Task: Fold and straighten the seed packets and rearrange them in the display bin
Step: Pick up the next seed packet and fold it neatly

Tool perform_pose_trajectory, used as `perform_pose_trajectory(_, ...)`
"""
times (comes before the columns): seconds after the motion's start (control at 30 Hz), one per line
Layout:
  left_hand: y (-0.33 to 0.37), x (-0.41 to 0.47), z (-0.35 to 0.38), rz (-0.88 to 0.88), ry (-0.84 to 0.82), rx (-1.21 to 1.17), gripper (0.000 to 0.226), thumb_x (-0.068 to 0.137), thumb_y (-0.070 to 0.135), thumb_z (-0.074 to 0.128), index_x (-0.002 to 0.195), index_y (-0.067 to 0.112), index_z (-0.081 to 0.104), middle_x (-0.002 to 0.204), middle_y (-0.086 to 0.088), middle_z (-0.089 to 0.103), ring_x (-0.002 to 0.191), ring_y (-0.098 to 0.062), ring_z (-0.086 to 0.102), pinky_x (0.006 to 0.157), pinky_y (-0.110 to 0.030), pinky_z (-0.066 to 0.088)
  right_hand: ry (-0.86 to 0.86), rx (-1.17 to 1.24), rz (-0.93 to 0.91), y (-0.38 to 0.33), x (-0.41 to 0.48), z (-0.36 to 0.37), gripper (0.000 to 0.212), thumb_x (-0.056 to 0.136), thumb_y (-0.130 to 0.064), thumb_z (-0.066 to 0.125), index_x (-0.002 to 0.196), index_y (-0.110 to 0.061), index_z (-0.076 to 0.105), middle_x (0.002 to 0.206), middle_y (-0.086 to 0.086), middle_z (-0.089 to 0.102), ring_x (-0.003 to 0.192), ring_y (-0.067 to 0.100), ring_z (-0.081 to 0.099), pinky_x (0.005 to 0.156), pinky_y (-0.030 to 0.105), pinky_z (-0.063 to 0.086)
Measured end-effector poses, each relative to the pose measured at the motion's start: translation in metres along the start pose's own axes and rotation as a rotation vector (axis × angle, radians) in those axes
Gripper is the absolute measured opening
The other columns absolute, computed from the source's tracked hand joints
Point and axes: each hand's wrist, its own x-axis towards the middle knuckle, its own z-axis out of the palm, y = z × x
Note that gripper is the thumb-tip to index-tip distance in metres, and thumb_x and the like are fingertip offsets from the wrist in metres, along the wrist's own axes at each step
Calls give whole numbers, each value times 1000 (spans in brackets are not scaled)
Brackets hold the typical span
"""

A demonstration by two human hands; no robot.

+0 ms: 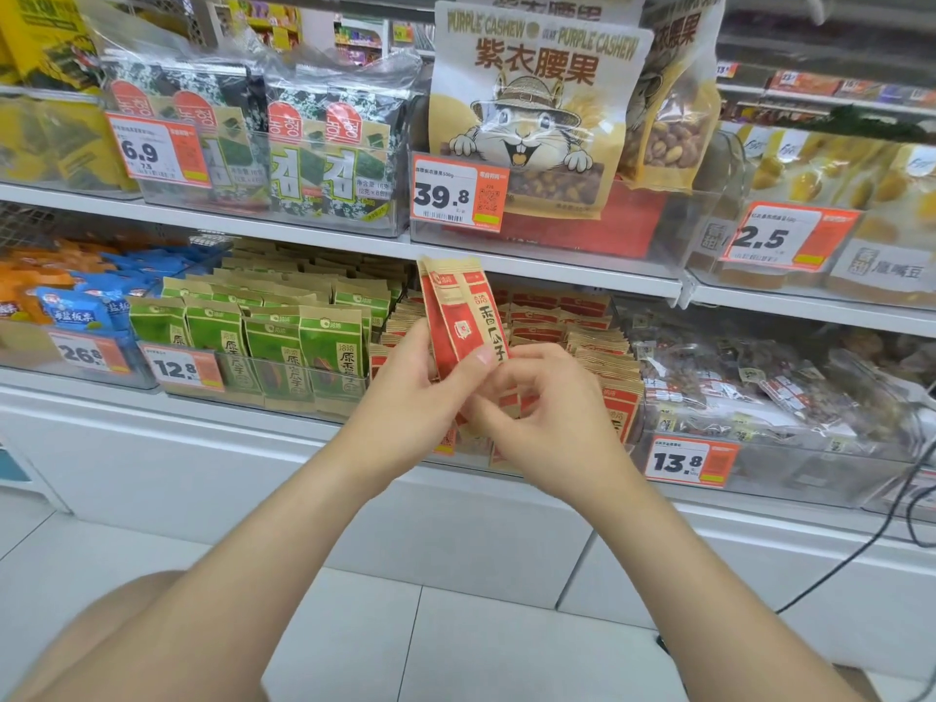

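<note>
Red and tan seed packets (463, 311) stand upright in front of the lower shelf, two or three stacked together. My left hand (420, 387) grips them from the left, thumb across the front. My right hand (544, 402) pinches their lower edge from the right. Behind my hands lies the clear display bin (628, 423) filled with several more red seed packets (567, 321), lying in loose rows. The bottoms of the held packets are hidden by my fingers.
A bin of green seed packets (273, 336) sits to the left, blue chestnut bags (81, 311) farther left, clear bags of nuts (759, 387) on the right. The upper shelf holds seaweed packs (304, 144) and a cashew bag (532, 114). A black cable (871, 544) hangs at right.
</note>
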Motion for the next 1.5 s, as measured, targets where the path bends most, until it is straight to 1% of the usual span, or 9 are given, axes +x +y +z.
perform_pose_trajectory(0.13,1,-1,-4,-80,-44,-79,30,115,19,48,143,24,56,124,1,79,110,-21,77,81,-43,66,-74,57,115,-1,3,-9,9,85,-40,88,83,-35,81,100,-26,68,104,2,65,86,35,58)
perform_pose_trajectory(0.23,5,-3,-4,-110,-88,-142,31,115,17,45,143,21,58,127,-3,78,117,-25,75,91,-54,64,51,215,240,-1,6,-14,32,90,-36,86,114,-33,65,106,-11,74,85,10,74,69,41,66)
perform_pose_trajectory(0.33,7,-3,-4,-160,-177,-188,33,115,16,44,143,21,60,127,-10,77,117,-31,75,100,-59,59,69,420,387,-2,7,-15,36,102,-40,71,135,-31,60,110,-3,79,96,17,78,77,50,67)
perform_pose_trajectory(0.6,6,-4,3,-205,-28,-146,42,115,40,41,124,17,75,110,-7,82,103,-24,80,93,-47,61,-120,463,355,-6,6,-26,14,108,-24,65,120,-24,72,106,-6,82,94,9,80,76,31,60)
perform_pose_trajectory(0.87,6,-5,-2,-204,93,14,29,113,37,52,118,24,77,97,2,83,84,-13,79,71,-29,57,-85,493,360,-10,6,-29,19,108,-24,65,107,-11,78,98,0,84,90,21,81,86,45,66)
perform_pose_trajectory(0.97,4,-4,-1,-32,201,193,15,108,27,63,121,31,59,103,6,79,86,-12,78,72,-42,66,-53,439,388,-9,5,-27,14,101,-15,72,95,-3,77,91,2,84,81,26,82,80,53,67)
perform_pose_trajectory(1.07,-2,-3,1,149,195,463,23,97,29,75,108,33,56,106,14,72,89,-8,72,79,-45,63,-66,393,351,-9,3,-25,8,101,-12,73,99,-15,80,88,2,83,79,23,82,75,43,68)
perform_pose_trajectory(1.27,-2,-5,-4,107,179,630,30,90,49,81,97,30,58,99,18,70,92,-2,67,77,-39,63,-113,268,314,-9,4,-25,28,107,-16,64,84,-13,80,84,-1,82,77,17,81,59,25,62)
perform_pose_trajectory(1.5,-4,-12,1,268,150,816,19,97,39,57,88,25,50,67,12,61,62,-9,60,58,-40,51,-129,279,275,-10,4,-19,18,93,-13,69,77,-9,77,78,15,79,74,35,80,71,59,67)
